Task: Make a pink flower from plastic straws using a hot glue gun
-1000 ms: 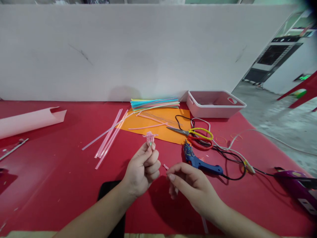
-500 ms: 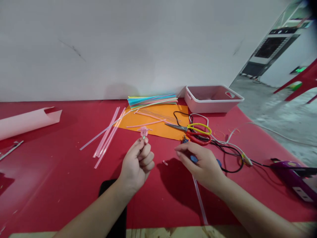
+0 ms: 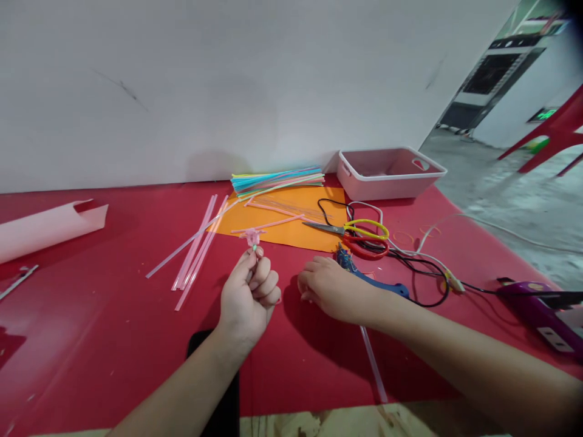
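Between thumb and index finger, my left hand (image 3: 248, 291) pinches a small pink flower (image 3: 252, 237) by its greenish base, held upright above the red table surface (image 3: 113, 340). My right hand (image 3: 325, 288) is low over the table, palm down with its fingers curled and pointing left; whatever is under the fingertips is hidden. Just beyond my right wrist lies a blue hot glue gun (image 3: 378, 281). A single pale pink straw (image 3: 374, 367) passes out from under my right forearm toward the front edge.
Scissors (image 3: 364, 233) rest partly on an orange sheet (image 3: 291, 237). Behind are bundled coloured strips (image 3: 277, 181) and a pink basket (image 3: 387, 188). Pink straws (image 3: 195, 255) and a paper roll (image 3: 50, 230) lie left. Cables, a purple power strip (image 3: 537, 312) and a black phone (image 3: 221, 394) are around.
My right hand has moved left, off the blue glue gun's area, and its fingers have curled downward. My left hand still holds the flower, which has tilted slightly. The view has shifted a little.
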`<action>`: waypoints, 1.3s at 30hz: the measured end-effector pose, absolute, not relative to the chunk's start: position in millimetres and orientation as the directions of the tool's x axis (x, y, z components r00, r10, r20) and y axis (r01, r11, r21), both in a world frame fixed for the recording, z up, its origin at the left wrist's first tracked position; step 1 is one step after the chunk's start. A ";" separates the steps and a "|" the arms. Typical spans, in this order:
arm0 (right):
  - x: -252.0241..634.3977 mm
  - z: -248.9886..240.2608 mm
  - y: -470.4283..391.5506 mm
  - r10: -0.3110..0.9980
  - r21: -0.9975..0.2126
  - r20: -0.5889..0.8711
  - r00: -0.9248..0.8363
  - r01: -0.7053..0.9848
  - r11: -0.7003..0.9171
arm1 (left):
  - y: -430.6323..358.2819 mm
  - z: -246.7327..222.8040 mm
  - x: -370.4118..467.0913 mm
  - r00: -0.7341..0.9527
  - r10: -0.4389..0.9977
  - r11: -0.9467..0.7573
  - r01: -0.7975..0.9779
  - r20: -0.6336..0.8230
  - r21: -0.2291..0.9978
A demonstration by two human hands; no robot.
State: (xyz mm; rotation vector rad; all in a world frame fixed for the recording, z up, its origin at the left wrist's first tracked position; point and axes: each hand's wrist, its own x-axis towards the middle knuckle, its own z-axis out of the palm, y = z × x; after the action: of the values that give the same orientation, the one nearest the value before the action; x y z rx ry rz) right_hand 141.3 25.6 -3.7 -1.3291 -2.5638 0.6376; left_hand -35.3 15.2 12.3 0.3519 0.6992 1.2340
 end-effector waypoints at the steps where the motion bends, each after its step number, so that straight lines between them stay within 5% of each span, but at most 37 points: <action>1: 141.8 0.0 26.1 0.822 -0.495 -0.017 -0.569 0.720 0.487 | 14.5 12.1 -34.8 0.169 0.941 0.320 -0.730 -0.295 0.603; 10: 152.1 60.1 48.7 0.927 -0.869 0.253 -0.277 0.357 0.343 | 7.2 13.1 -30.3 0.224 0.942 0.336 -0.667 -0.251 0.665; 19: 144.7 65.4 42.4 0.838 -0.973 0.174 -0.517 0.042 0.227 | 4.8 8.7 -26.7 0.201 0.946 0.323 -0.627 -0.254 0.709; 25: 136.9 71.5 38.6 0.853 -0.930 0.242 -0.463 0.140 0.340 | 4.2 6.9 -27.3 0.202 0.952 0.305 -0.631 -0.228 0.714; 31: 134.7 73.2 34.9 0.771 -0.717 0.439 -0.461 0.337 0.610 | 3.0 8.2 -25.6 0.190 0.960 0.279 -0.639 -0.204 0.716; 39: 136.6 70.1 33.0 0.844 -0.882 0.338 -0.415 0.173 0.439 | 2.6 6.3 -24.3 0.194 0.965 0.261 -0.639 -0.176 0.724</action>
State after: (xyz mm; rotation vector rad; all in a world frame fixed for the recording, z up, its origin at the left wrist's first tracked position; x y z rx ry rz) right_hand 136.6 33.0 70.1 -0.8641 -1.8540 1.0109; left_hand -24.3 2.6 6.3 0.5680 0.6963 1.2133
